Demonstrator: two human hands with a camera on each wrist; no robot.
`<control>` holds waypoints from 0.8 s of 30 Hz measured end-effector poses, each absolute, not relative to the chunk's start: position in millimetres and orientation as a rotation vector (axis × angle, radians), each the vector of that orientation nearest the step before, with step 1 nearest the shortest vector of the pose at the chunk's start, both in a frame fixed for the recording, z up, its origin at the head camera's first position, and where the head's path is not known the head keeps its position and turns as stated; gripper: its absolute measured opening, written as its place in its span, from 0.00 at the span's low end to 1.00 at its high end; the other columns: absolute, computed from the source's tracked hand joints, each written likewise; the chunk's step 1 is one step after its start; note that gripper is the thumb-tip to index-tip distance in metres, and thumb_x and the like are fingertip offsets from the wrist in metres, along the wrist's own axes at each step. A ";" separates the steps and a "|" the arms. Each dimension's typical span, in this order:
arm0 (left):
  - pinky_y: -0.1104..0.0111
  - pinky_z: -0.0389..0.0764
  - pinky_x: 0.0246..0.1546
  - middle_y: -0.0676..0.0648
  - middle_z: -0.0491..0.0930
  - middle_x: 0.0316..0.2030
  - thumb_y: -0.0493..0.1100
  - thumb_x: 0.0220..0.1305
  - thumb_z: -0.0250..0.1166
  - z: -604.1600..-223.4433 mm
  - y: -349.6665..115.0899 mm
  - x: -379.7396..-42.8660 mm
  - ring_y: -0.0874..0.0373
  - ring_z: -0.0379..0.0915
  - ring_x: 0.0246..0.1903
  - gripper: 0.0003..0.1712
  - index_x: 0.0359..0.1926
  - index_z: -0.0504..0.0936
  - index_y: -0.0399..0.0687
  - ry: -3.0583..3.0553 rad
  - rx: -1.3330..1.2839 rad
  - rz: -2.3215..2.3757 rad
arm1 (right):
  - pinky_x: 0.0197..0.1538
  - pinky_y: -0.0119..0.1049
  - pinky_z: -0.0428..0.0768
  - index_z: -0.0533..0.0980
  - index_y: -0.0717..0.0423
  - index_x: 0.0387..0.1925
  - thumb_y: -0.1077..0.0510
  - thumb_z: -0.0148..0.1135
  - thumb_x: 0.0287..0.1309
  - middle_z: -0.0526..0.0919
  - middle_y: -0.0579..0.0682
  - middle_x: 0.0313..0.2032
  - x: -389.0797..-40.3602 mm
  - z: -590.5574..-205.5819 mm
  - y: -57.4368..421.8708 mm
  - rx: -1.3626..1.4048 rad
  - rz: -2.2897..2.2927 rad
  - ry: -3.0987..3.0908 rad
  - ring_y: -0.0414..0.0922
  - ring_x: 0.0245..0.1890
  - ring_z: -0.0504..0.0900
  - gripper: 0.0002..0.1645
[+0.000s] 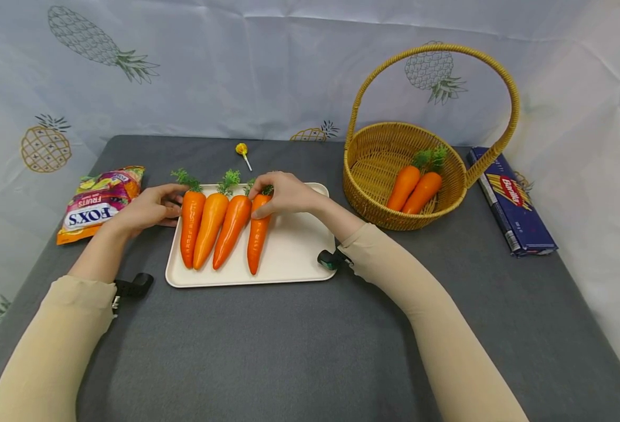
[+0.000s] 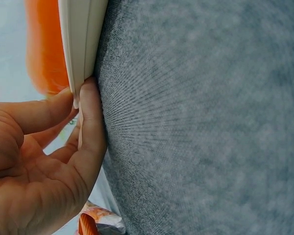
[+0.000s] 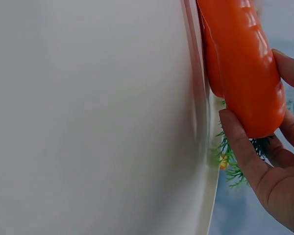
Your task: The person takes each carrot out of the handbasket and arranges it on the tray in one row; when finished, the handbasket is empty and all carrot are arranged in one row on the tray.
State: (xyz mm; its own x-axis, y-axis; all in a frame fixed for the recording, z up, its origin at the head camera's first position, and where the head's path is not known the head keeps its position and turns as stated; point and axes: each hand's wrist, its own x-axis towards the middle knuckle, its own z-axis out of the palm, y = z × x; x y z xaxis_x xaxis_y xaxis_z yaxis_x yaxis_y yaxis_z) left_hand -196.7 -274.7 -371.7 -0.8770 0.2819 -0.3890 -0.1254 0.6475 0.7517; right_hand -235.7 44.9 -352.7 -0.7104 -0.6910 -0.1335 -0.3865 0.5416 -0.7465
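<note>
A white rectangular tray [image 1: 299, 258] bears several orange carrots with feathery green tops. My left hand [image 1: 150, 206] pinches the tray's left rim [image 2: 77, 54], thumb on the upper side and a finger against the lower side. Close by that hand lies the leftmost carrot [image 1: 191, 225]. Thumb and fingers of my right hand [image 1: 288, 194] grip the rightmost carrot [image 1: 258, 240] near its thick upper end, and its green top is partly behind the hand. Between these two are a lighter orange carrot [image 1: 211, 228] and another carrot [image 1: 233, 228].
A woven basket [image 1: 360, 190] with a tall handle holds two carrots [image 1: 414, 189] at the right. Beside it lies a blue Barilla box [image 1: 518, 205]. At the left is a Fox's candy bag [image 1: 101, 202]; a yellow lollipop [image 1: 242, 149] lies behind the tray.
</note>
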 end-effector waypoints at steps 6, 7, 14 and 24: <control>0.74 0.86 0.43 0.33 0.62 0.60 0.35 0.73 0.50 -370.6 -274.0 -195.8 0.75 0.72 0.38 0.35 0.76 0.49 0.36 2.378 0.119 1.144 | 0.57 0.36 0.72 0.81 0.46 0.46 0.48 0.76 0.48 0.81 0.44 0.50 -238.0 -354.5 40.7 -0.872 -0.977 2.355 0.44 0.54 0.71 0.22; 0.74 0.86 0.43 0.33 0.62 0.60 0.35 0.73 0.50 -370.6 -274.3 -195.9 0.75 0.72 0.38 0.35 0.76 0.49 0.36 2.377 0.120 1.143 | 0.57 0.36 0.72 0.81 0.46 0.46 0.48 0.76 0.48 0.81 0.44 0.51 -238.5 -355.3 40.2 -0.871 -0.972 2.355 0.44 0.54 0.70 0.22; 0.73 0.86 0.44 0.32 0.62 0.60 0.35 0.73 0.50 -370.3 -274.5 -196.3 0.75 0.72 0.38 0.35 0.76 0.48 0.35 2.379 0.121 1.143 | 0.51 0.34 0.72 0.80 0.47 0.47 0.48 0.75 0.49 0.81 0.45 0.51 -239.9 -360.6 38.3 -0.859 -0.978 2.338 0.44 0.52 0.71 0.22; 0.73 0.86 0.44 0.33 0.63 0.60 0.34 0.73 0.50 -369.5 -273.3 -195.3 0.76 0.72 0.38 0.35 0.76 0.49 0.36 2.380 0.116 1.150 | 0.46 0.31 0.73 0.79 0.48 0.47 0.48 0.75 0.51 0.81 0.45 0.49 -241.9 -364.2 37.6 -0.845 -0.996 2.320 0.44 0.48 0.74 0.22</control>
